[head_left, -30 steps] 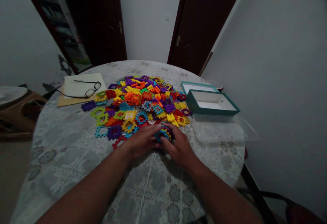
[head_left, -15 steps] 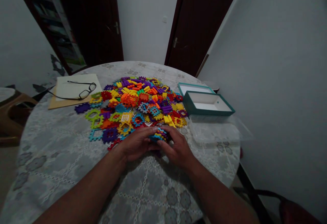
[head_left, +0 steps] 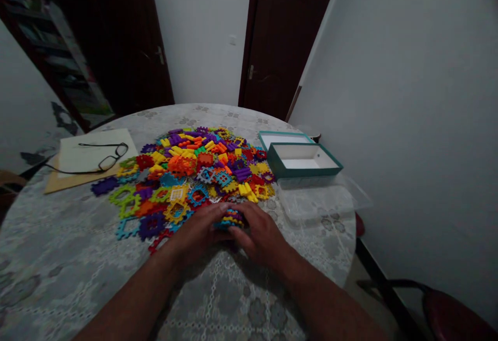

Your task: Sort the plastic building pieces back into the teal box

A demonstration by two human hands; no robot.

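Between both hands I hold a small stack of building-block pieces (head_left: 231,218), with blue, yellow, orange and purple edges showing. My left hand (head_left: 202,225) is closed on its left side. My right hand (head_left: 259,231) grips it from the right, thumb at the near face and fingers over the top. Parts of the stack are hidden by my fingers. Just beyond my hands spreads a large heap of notched plastic building pieces (head_left: 179,194) in many colours, some square with window-like openings. Short yellow, orange and purple tube-shaped pieces (head_left: 194,146) lie on top of the heap.
A green box (head_left: 307,168) with white inside stands right of the heap, its lid (head_left: 283,137) behind it. In front lies a clear plastic tray (head_left: 311,201). At left, eyeglasses (head_left: 107,162) rest on papers (head_left: 85,149). A patterned cloth covers the round table (head_left: 218,299).
The view has shifted, so the table items sit further left and slightly lower. Both hands still hold the stack, which is turned a little.
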